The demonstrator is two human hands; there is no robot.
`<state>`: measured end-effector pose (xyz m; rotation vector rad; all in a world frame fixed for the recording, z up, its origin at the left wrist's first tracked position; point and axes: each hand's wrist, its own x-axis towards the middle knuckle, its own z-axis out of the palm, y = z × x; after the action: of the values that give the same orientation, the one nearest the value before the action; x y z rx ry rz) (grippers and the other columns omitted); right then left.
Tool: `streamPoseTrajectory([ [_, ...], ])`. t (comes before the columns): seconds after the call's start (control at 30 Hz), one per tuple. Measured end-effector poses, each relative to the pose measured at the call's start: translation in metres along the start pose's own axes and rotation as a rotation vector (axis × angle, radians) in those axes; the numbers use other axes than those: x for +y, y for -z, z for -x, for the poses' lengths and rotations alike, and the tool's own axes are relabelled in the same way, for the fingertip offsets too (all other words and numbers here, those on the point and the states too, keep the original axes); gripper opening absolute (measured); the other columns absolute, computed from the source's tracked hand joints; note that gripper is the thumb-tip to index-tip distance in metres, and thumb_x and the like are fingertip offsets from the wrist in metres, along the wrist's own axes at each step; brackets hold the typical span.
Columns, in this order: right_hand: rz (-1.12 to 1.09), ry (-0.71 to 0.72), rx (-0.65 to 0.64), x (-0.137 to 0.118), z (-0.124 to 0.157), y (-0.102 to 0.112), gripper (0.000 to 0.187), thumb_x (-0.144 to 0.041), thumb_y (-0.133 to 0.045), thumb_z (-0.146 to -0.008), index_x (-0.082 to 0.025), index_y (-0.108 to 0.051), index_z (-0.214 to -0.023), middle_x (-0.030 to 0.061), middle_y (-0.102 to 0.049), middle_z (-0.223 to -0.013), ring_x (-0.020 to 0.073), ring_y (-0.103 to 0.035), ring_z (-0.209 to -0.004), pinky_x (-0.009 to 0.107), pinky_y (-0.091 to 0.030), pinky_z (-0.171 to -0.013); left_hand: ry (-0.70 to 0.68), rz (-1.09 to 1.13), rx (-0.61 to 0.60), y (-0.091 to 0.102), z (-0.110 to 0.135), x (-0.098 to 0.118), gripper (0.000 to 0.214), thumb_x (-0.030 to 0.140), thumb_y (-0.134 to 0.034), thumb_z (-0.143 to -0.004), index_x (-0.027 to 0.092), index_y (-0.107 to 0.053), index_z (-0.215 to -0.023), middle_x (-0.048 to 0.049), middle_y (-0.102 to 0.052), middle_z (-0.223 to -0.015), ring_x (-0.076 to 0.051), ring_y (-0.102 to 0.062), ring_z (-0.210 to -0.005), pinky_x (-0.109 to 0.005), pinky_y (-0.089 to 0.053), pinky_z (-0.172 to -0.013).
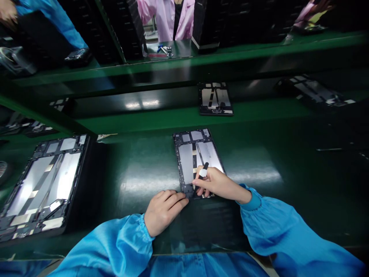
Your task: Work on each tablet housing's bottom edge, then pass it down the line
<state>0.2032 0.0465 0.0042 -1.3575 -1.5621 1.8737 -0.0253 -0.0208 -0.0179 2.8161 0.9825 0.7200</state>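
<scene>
An opened tablet [186,163] lies on the green bench in front of me, its silvery battery plates and dark central ribbon cable showing. My right hand [215,182] grips a black pen-shaped tool [205,166] with a white wrap around it. The tool's pale tip points down at the tablet's near end; whether it touches is hard to tell. My left hand [165,211] lies palm down with fingers extended, fingertips at the tablet's near left corner. Part of the tablet's near right side is hidden under my right hand and wrist.
A stack topped by another opened tablet [62,173] stands at left. Farther back lies one more opened tablet [215,100], with others [317,92] at far right. A green shelf edge [173,63] crosses behind. A person in a pink garment [186,19] is across the bench.
</scene>
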Motion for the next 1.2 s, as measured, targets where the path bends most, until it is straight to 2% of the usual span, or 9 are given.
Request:
streamPoseTrajectory([
  [0.13,-0.003,-0.001,0.011,-0.001,0.001,0.0,0.021,-0.035,-0.068,-0.081,-0.02,-0.053,-0.079,-0.002,-0.066,-0.055,0.0152,-0.069,-0.052,0.019,-0.051,-0.041,0.0,-0.008,-0.007,0.0,0.0,0.0,0.021,0.015,-0.047,-0.1,0.017,-0.063,-0.113,-0.0049,-0.069,-0.108,-0.016,-0.059,-0.093,-0.029,-0.048,-0.075],
  [0.3,-0.022,-0.002,0.016,-0.004,0.002,-0.001,0.026,-0.039,-0.071,-0.079,-0.02,-0.052,-0.078,-0.0026,-0.064,-0.054,0.0158,-0.069,-0.052,0.02,-0.052,-0.042,-0.015,-0.028,-0.007,0.002,-0.002,0.001,0.022,0.014,-0.046,-0.1,0.016,-0.062,-0.116,-0.0052,-0.068,-0.109,-0.017,-0.058,-0.093,-0.029,-0.047,-0.074],
  [0.47,-0.011,-0.014,0.013,-0.007,0.003,-0.001,0.028,-0.041,-0.07,-0.08,-0.02,-0.052,-0.077,-0.0032,-0.063,-0.055,0.0154,-0.068,-0.053,0.021,-0.052,-0.043,-0.076,-0.146,-0.083,0.008,-0.003,0.002,0.032,0.012,-0.039,-0.101,0.019,-0.058,-0.126,-0.0063,-0.067,-0.11,-0.02,-0.058,-0.094,-0.03,-0.046,-0.07],
  [0.63,-0.005,0.069,0.153,0.005,0.018,0.011,0.026,-0.042,-0.065,-0.084,-0.021,-0.052,-0.079,-0.0011,-0.064,-0.063,0.0196,-0.071,-0.064,0.024,-0.053,-0.046,-0.06,-0.146,-0.123,0.008,-0.005,0.002,0.034,0.01,-0.038,-0.101,0.019,-0.057,-0.128,-0.0066,-0.065,-0.111,-0.02,-0.057,-0.095,-0.031,-0.046,-0.071],
  [0.77,0.127,0.145,0.235,0.016,0.034,0.015,0.02,-0.039,-0.061,-0.09,-0.022,-0.055,-0.081,-0.0002,-0.065,-0.066,0.0188,-0.068,-0.062,0.028,-0.052,-0.052,-0.051,-0.122,-0.122,0.005,-0.004,0.001,0.033,0.012,-0.036,-0.101,0.019,-0.057,-0.127,-0.0072,-0.065,-0.111,-0.019,-0.057,-0.096,-0.031,-0.047,-0.072],
  [0.9,0.199,0.152,0.242,0.017,0.038,0.012,0.018,-0.037,-0.061,-0.09,-0.023,-0.055,-0.081,-0.0001,-0.065,-0.067,0.0196,-0.067,-0.063,0.029,-0.05,-0.054,-0.038,-0.115,-0.116,0.005,-0.002,0.0,0.033,0.013,-0.037,-0.101,0.02,-0.057,-0.126,-0.0081,-0.063,-0.112,-0.019,-0.057,-0.097,-0.031,-0.048,-0.075],
  [1.2,0.109,0.152,0.237,0.022,0.034,0.012,0.017,-0.035,-0.06,-0.091,-0.022,-0.054,-0.081,-0.0009,-0.068,-0.063,0.0193,-0.07,-0.061,0.028,-0.05,-0.053,-0.015,-0.11,-0.104,0.001,-0.002,0.001,0.033,0.013,-0.041,-0.1,0.022,-0.057,-0.127,-0.0092,-0.061,-0.119,-0.021,-0.056,-0.104,-0.032,-0.048,-0.078],
])
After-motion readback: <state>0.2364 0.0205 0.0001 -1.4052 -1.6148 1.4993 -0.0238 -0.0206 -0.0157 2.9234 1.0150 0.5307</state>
